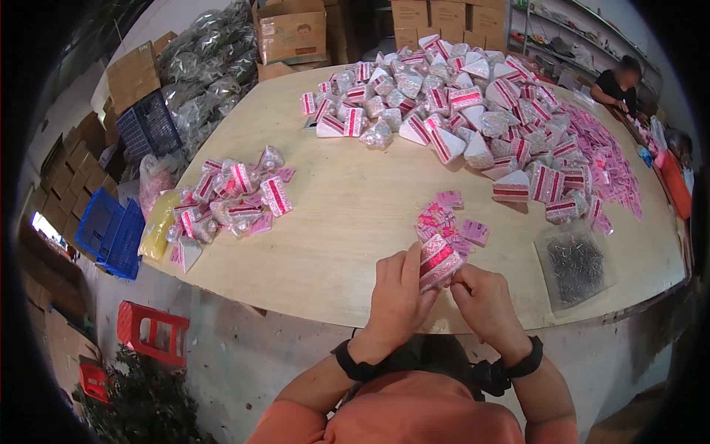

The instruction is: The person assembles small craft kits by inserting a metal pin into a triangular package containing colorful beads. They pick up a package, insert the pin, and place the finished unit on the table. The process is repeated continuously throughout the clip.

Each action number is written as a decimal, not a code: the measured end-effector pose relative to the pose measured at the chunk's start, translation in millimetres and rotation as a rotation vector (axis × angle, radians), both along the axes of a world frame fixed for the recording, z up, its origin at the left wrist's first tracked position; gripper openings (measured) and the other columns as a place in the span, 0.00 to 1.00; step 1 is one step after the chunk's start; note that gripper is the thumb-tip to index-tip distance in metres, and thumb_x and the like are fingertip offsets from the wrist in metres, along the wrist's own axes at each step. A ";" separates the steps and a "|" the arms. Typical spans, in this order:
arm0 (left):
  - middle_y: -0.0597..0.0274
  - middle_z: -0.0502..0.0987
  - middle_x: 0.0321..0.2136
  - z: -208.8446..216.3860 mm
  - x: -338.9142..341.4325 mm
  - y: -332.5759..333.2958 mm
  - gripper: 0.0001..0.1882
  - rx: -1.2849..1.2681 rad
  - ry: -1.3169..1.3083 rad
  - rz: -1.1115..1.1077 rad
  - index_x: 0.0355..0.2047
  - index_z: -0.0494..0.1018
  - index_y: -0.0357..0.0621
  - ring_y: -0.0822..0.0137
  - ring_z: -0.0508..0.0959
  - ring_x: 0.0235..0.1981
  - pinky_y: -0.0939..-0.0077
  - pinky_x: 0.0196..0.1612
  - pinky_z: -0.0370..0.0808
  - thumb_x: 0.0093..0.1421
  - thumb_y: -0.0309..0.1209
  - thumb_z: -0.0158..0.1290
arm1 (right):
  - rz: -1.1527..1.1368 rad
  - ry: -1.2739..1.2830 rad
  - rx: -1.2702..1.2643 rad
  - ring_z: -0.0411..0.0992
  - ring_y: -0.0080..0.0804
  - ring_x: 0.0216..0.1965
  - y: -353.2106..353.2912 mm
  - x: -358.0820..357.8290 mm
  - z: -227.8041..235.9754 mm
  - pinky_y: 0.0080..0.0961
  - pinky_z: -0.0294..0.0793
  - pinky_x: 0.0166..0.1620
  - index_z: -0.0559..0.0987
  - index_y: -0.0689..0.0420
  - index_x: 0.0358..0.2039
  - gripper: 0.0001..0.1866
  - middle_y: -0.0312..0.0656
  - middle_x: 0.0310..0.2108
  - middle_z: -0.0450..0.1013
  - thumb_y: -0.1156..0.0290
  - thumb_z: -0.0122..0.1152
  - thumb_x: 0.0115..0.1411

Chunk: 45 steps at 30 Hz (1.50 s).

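Note:
A glittery pink-and-white toy cake slice point(439, 264) is held above the table's near edge. My left hand point(397, 294) wraps round its left side, fingers closed on it. At the slice's right corner my right hand point(484, 302) is closed in a pinch; whatever its fingertips hold is hidden. Just beyond the slice lies a small pile of pink cards point(438, 220), with a loose pink card point(475, 231) beside it. To the right of my right hand rests a clear bag of thin dark metal pieces point(577, 268), perhaps hooks.
A big heap of cake slices point(458, 96) covers the table's far side, with many pink cards point(603, 159) on its right. A smaller group of slices point(229, 196) sits at left by a yellow bag point(159, 226). Another person point(617, 85) is at the far right. A red stool point(151, 333) stands below.

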<state>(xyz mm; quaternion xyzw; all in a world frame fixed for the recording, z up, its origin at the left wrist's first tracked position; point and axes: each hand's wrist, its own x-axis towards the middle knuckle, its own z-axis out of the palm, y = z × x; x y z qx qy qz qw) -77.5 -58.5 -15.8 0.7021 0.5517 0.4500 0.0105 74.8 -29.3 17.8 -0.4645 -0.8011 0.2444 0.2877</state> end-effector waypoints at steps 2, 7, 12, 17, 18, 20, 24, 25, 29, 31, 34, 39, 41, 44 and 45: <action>0.48 0.67 0.40 -1.7 -3.4 1.5 0.40 0.011 0.014 -0.007 0.53 0.57 0.35 0.50 0.67 0.40 0.62 0.42 0.66 0.40 0.27 0.63 | -0.010 -0.053 0.053 0.70 0.50 0.24 0.0 -3.6 -1.6 0.42 0.67 0.27 0.72 0.58 0.25 0.03 0.50 0.20 0.70 0.73 0.52 0.52; 0.48 0.68 0.40 -1.3 -10.2 -2.2 0.39 -0.039 -0.006 -0.023 0.53 0.58 0.35 0.50 0.67 0.39 0.62 0.42 0.66 0.41 0.28 0.63 | 0.040 -0.084 0.085 0.70 0.49 0.23 -1.0 -5.4 -9.1 0.40 0.68 0.27 0.70 0.59 0.25 0.03 0.49 0.19 0.70 0.74 0.52 0.50; 0.49 0.68 0.37 -3.9 -14.1 -3.0 0.38 -0.087 -0.058 -0.018 0.51 0.59 0.37 0.51 0.68 0.37 0.62 0.41 0.66 0.40 0.29 0.63 | 0.132 -0.400 0.334 0.71 0.44 0.21 -14.1 -11.2 -1.3 0.36 0.70 0.25 0.69 0.59 0.25 0.04 0.46 0.19 0.69 0.76 0.52 0.47; 0.50 0.67 0.36 -7.2 -24.4 -4.6 0.37 -0.226 -0.100 -0.019 0.51 0.59 0.39 0.50 0.67 0.38 0.60 0.42 0.65 0.39 0.28 0.62 | 0.226 -0.345 0.286 0.72 0.44 0.22 -7.0 -14.0 1.1 0.36 0.70 0.25 0.68 0.59 0.26 0.04 0.46 0.19 0.70 0.76 0.52 0.47; 0.50 0.67 0.36 -7.2 -25.5 -5.1 0.37 -0.214 -0.119 -0.024 0.51 0.59 0.39 0.51 0.67 0.38 0.61 0.42 0.66 0.38 0.27 0.62 | 0.236 -0.290 0.256 0.72 0.44 0.22 -2.7 -13.3 1.3 0.36 0.70 0.25 0.68 0.59 0.26 0.04 0.46 0.20 0.70 0.76 0.52 0.48; 0.51 0.67 0.36 -6.6 -27.8 -6.3 0.37 -0.188 -0.159 -0.026 0.50 0.61 0.39 0.52 0.68 0.37 0.63 0.41 0.66 0.36 0.24 0.63 | 0.238 -0.252 0.219 0.72 0.44 0.23 0.2 -13.3 1.5 0.36 0.70 0.25 0.68 0.59 0.27 0.05 0.46 0.20 0.71 0.76 0.52 0.48; 0.52 0.67 0.36 -8.6 -28.2 -6.3 0.38 -0.214 -0.129 -0.017 0.50 0.60 0.39 0.54 0.69 0.37 0.64 0.40 0.68 0.37 0.26 0.64 | 0.246 -0.315 0.235 0.71 0.43 0.23 -1.0 -14.8 -4.0 0.36 0.69 0.24 0.68 0.58 0.28 0.06 0.44 0.19 0.70 0.74 0.53 0.49; 0.52 0.67 0.36 -8.9 -28.6 -6.4 0.37 -0.241 -0.123 -0.025 0.50 0.60 0.39 0.53 0.68 0.37 0.63 0.40 0.67 0.37 0.27 0.63 | 0.257 -0.327 0.252 0.71 0.43 0.22 -1.8 -14.9 -5.6 0.35 0.68 0.23 0.68 0.57 0.28 0.06 0.43 0.18 0.69 0.73 0.54 0.49; 0.50 0.68 0.35 -10.5 -29.2 -6.0 0.37 -0.326 -0.099 -0.027 0.51 0.59 0.40 0.51 0.67 0.38 0.61 0.41 0.67 0.39 0.31 0.63 | 0.293 -0.438 0.255 0.71 0.43 0.23 -6.2 -16.5 -0.5 0.34 0.69 0.24 0.68 0.58 0.29 0.07 0.43 0.19 0.70 0.73 0.54 0.49; 0.50 0.68 0.35 -11.4 -29.9 -5.6 0.37 -0.337 -0.104 -0.022 0.50 0.59 0.39 0.51 0.68 0.38 0.62 0.41 0.67 0.39 0.32 0.63 | 0.304 -0.473 0.268 0.71 0.43 0.23 -2.3 -17.7 -1.8 0.34 0.69 0.25 0.68 0.58 0.28 0.06 0.43 0.19 0.70 0.73 0.54 0.50; 0.52 0.68 0.34 -11.4 -33.6 -5.0 0.36 -0.323 -0.146 -0.025 0.50 0.61 0.38 0.55 0.69 0.37 0.65 0.39 0.69 0.40 0.30 0.63 | 0.353 -0.322 0.162 0.73 0.44 0.26 9.9 -14.9 -3.7 0.35 0.71 0.27 0.67 0.59 0.33 0.09 0.46 0.20 0.71 0.73 0.54 0.50; 0.56 0.69 0.38 -11.1 -36.9 -5.1 0.36 -0.400 -0.345 -0.073 0.50 0.61 0.35 0.68 0.72 0.36 0.77 0.37 0.71 0.41 0.28 0.64 | 0.295 -0.007 -0.142 0.71 0.42 0.22 11.1 -12.2 10.8 0.31 0.68 0.25 0.69 0.59 0.30 0.07 0.47 0.19 0.70 0.71 0.55 0.53; 0.55 0.69 0.39 -14.3 -39.0 -5.9 0.36 -0.410 -0.389 -0.062 0.51 0.60 0.34 0.69 0.72 0.37 0.77 0.37 0.71 0.41 0.27 0.64 | 0.240 0.047 -0.358 0.70 0.41 0.21 9.8 -8.7 22.9 0.30 0.68 0.25 0.70 0.60 0.28 0.06 0.48 0.20 0.69 0.71 0.55 0.53; 0.52 0.69 0.38 -19.1 -37.5 -4.7 0.36 -0.409 -0.440 -0.056 0.50 0.61 0.35 0.60 0.71 0.38 0.71 0.40 0.70 0.40 0.31 0.64 | 0.125 0.052 -0.622 0.69 0.41 0.21 9.7 -6.8 32.8 0.29 0.67 0.26 0.72 0.60 0.27 0.06 0.47 0.20 0.69 0.71 0.54 0.53; 0.50 0.68 0.38 -19.8 -36.7 -4.4 0.36 -0.406 -0.454 -0.057 0.49 0.62 0.35 0.56 0.71 0.38 0.67 0.42 0.70 0.40 0.34 0.64 | 0.119 0.057 -0.615 0.69 0.41 0.22 8.8 -7.5 31.7 0.29 0.67 0.26 0.72 0.60 0.27 0.05 0.47 0.21 0.69 0.71 0.54 0.54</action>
